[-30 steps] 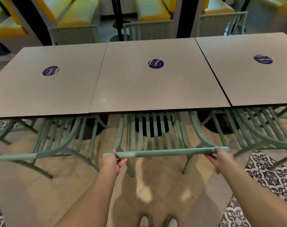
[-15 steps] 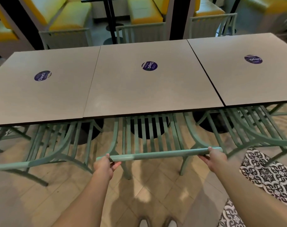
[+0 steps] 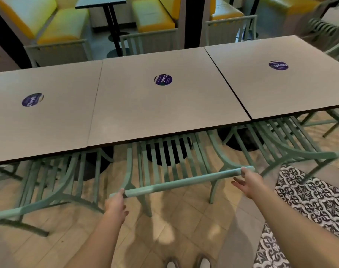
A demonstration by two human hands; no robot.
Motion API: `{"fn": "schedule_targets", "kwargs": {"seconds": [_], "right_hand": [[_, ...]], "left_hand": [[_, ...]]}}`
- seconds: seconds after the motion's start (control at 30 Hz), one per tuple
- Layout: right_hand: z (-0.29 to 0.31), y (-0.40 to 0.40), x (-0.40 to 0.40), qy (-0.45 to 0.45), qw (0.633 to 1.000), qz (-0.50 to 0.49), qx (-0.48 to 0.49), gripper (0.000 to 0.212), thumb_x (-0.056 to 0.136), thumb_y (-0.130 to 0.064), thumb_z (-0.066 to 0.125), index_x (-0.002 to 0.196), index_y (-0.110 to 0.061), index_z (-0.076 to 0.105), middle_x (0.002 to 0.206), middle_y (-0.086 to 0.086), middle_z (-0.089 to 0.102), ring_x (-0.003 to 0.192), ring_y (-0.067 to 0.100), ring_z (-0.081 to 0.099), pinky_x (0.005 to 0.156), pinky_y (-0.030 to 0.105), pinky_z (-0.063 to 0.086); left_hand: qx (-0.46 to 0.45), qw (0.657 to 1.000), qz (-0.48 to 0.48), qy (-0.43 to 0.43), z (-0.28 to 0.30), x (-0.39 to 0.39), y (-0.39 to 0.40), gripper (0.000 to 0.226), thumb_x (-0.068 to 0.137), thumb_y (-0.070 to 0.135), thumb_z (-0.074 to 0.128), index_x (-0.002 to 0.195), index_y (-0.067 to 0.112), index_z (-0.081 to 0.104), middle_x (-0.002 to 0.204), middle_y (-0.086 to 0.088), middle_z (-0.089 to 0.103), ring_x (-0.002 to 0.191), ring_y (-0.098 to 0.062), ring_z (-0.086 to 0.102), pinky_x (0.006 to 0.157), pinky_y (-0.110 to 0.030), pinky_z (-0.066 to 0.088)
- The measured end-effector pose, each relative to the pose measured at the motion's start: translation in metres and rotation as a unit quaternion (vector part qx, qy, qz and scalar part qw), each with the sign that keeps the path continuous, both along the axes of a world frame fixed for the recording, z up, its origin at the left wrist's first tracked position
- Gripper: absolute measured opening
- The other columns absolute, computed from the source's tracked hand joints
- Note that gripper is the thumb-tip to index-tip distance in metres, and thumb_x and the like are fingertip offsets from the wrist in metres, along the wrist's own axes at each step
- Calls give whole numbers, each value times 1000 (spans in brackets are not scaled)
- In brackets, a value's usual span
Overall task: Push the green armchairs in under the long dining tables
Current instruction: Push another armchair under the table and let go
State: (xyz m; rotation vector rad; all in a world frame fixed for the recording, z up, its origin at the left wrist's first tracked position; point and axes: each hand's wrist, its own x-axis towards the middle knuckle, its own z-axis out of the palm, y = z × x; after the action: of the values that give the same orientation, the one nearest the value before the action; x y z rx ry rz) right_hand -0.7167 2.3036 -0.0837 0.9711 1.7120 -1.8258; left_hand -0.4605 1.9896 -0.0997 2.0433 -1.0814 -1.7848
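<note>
- The middle green armchair [image 3: 165, 171] stands at the near long edge of the long dining table [image 3: 164, 109], its slatted seat partly under the middle tabletop and its top rail [image 3: 181, 181] out in front of that edge, running low from left to right.
- The left hand [image 3: 115, 206] is at the left end of the top rail; its fingertips touch the rail from the near side, the fingers loosely bent and not wrapped round it, so the grip is wide and holds nothing.
- The right hand [image 3: 249, 180] is at the right end of the same rail, with the thumb up against the rail's end and the other fingers spread straight toward the left, below the rail; this grip is also wide, not closed round the rail.
- The rail thus lies between the two hands, touching both near its ends.
- A second green armchair [image 3: 48, 182] stands at the near edge toward the table's left end, its seat partly under the left tabletop.
- A third green armchair [image 3: 286, 144] stands under the near edge of the right tabletop, just beside the middle one.
- Each of the three tabletops carries a round purple sticker [image 3: 163, 79] near its centre.
- A patterned black-and-white floor tile strip [image 3: 310, 198] lies on the floor to the right of the right forearm.
- Beyond the far edge are yellow cushioned benches [image 3: 64, 22].
</note>
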Motion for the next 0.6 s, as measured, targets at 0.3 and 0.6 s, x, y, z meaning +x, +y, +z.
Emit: {"fn": "schedule_targets", "kwargs": {"seconds": [0.3, 0.6], "right_hand": [[27, 120, 6, 126, 951, 149, 241, 49, 95, -33, 55, 137, -10, 44, 124, 13, 56, 106, 31, 55, 85, 38, 45], [82, 323, -72, 219, 829, 237, 457, 54, 93, -34, 58, 141, -15, 42, 144, 12, 46, 128, 30, 44, 104, 42, 36]], "left_hand": [[-426, 789, -408, -170, 53, -88, 52, 51, 93, 39, 58, 135, 12, 53, 135, -16, 56, 125, -34, 51, 109, -53, 36], [-566, 498, -653, -74, 109, -285, 276, 51, 95, 47, 48, 137, 19, 51, 138, -5, 53, 131, -24, 44, 116, -46, 25]]}}
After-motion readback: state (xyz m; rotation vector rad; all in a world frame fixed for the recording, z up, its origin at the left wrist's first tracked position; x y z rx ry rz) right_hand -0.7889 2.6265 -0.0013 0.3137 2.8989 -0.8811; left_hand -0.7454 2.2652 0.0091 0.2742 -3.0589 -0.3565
